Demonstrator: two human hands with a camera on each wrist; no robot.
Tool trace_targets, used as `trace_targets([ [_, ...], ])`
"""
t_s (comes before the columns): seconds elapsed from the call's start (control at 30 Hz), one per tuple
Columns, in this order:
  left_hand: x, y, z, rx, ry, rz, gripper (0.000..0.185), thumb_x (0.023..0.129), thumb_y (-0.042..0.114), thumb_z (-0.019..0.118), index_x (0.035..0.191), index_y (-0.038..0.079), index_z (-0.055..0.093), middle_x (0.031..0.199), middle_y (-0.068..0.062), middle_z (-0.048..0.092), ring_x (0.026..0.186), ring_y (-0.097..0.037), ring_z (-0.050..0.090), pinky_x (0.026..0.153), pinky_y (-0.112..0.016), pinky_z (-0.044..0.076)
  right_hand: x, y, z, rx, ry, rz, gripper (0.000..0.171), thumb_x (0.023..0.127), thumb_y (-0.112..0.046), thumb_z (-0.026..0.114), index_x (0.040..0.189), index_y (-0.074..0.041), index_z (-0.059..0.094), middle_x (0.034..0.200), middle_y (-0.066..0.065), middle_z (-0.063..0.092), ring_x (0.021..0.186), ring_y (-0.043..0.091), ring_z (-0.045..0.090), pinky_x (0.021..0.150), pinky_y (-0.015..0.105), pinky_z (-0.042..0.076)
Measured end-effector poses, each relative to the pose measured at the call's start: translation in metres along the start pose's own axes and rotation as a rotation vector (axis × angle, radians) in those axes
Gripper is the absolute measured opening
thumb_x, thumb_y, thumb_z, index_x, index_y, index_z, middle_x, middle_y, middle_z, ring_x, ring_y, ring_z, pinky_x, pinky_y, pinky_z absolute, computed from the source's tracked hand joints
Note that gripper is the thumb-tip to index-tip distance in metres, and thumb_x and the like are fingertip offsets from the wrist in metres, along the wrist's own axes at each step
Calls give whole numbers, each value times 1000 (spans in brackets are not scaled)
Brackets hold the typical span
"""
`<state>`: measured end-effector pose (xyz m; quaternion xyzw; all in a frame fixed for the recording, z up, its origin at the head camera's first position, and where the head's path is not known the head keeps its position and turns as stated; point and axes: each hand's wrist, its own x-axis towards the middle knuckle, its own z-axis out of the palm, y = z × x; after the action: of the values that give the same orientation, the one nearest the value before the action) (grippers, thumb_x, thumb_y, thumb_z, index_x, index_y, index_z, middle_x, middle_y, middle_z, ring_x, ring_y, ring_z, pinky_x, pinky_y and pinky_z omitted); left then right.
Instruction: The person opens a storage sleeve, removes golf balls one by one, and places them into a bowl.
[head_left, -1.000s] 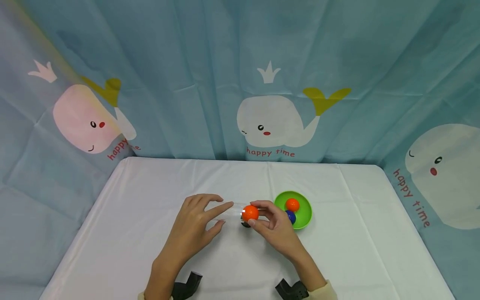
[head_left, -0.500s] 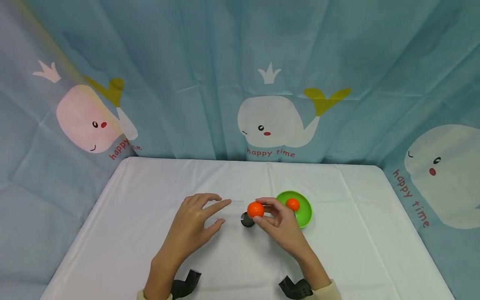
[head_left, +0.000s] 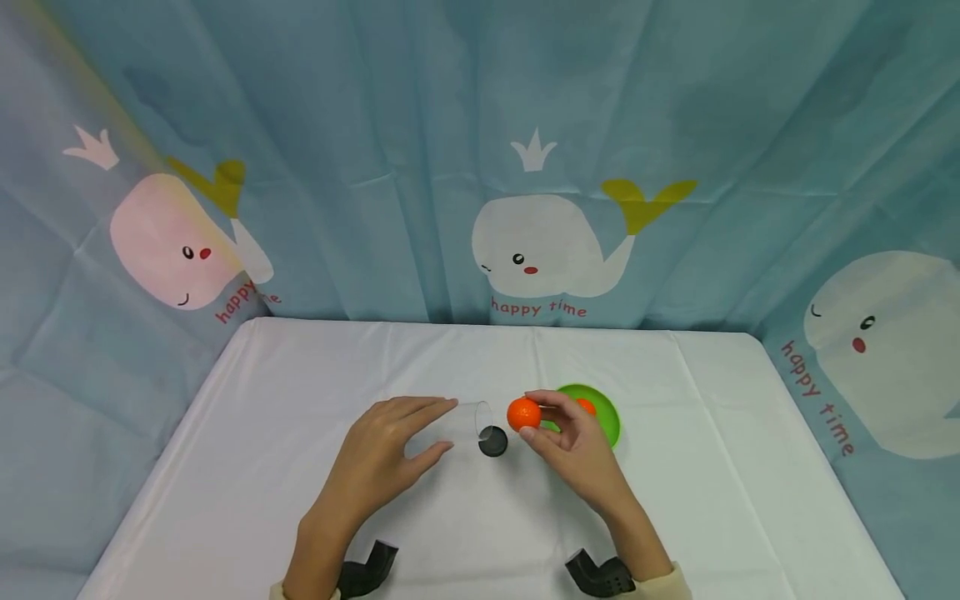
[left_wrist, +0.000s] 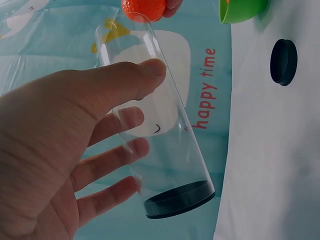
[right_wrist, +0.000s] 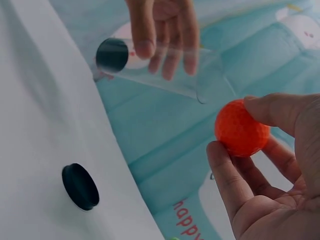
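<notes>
My left hand [head_left: 392, 435] holds a clear plastic tube [left_wrist: 172, 145] between thumb and fingers, tilted above the table. A black cap [left_wrist: 180, 201] closes the tube's end farther from the ball; the other end is uncovered. Between the thumb and fingertips of my right hand [head_left: 576, 446] is an orange golf ball [right_wrist: 241, 129], its dimples showing. In the head view it sits just right of the tube's uncovered mouth, with a small gap. A loose black cap [head_left: 492, 442] lies on the white table below them.
A green bowl [head_left: 611, 423] stands behind my right hand, partly hidden by it. Another orange ball [head_left: 587, 407] shows inside it. The white cloth-covered table [head_left: 315, 358] ends at a blue whale-print curtain [head_left: 390, 233].
My right hand has drawn the orange golf ball away from the tube's mouth, to the right. The loose black cap now shows fully, and the blue ball in the bowl is hidden.
</notes>
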<state>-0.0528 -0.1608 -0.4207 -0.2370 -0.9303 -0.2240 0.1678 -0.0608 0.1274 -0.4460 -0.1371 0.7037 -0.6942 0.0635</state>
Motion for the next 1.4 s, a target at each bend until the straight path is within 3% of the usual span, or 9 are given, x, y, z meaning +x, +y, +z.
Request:
trace_targets([
  [0.3, -2, -2, 3, -35, -24, -61, 55, 84, 33, 91, 135, 26, 71, 130, 9, 76, 118, -14, 74, 89, -36, 64, 3, -2, -12, -17, 29, -46, 44, 97, -3, 74, 139, -3, 59, 138, 17, 60, 116, 14, 70, 90, 23, 63],
  [0.47, -1, -4, 8, -78, -38, -80, 60, 86, 32, 90, 139, 22, 66, 127, 5, 75, 116, -13, 74, 91, -36, 64, 2, -1, -20, -41, 65, -19, 45, 99, -6, 74, 141, -4, 59, 139, 15, 60, 115, 13, 72, 91, 24, 63],
  [0.67, -1, -11, 14, -177, -83, -148, 70, 88, 30, 88, 150, 28, 55, 123, 9, 70, 113, -9, 72, 91, -32, 64, 1, -3, -27, -60, 74, -20, 45, 100, -7, 72, 143, -3, 58, 138, 18, 63, 114, 18, 73, 91, 25, 63],
  [0.9, -7, -16, 18, -249, -133, -207, 65, 90, 30, 86, 148, 29, 56, 132, 10, 68, 120, -11, 71, 92, -33, 64, -2, -3, -42, -115, 139, -17, 45, 101, -7, 70, 143, 2, 56, 138, 7, 63, 119, 8, 68, 93, 20, 61],
  [1.23, -3, -22, 21, -262, -122, -212, 63, 89, 29, 87, 145, 27, 57, 134, 8, 70, 120, -12, 72, 94, -34, 63, -3, 1, -61, -153, 178, 41, 44, 101, -9, 72, 142, -6, 59, 137, 2, 64, 119, 8, 68, 94, 20, 61],
  [1.4, -2, -24, 25, -295, -130, -222, 63, 89, 28, 88, 144, 26, 58, 132, 5, 72, 120, -13, 71, 97, -36, 63, -9, -1, -71, -186, 176, 37, 44, 100, -9, 73, 141, -4, 59, 135, 3, 64, 113, 12, 73, 93, 20, 61],
])
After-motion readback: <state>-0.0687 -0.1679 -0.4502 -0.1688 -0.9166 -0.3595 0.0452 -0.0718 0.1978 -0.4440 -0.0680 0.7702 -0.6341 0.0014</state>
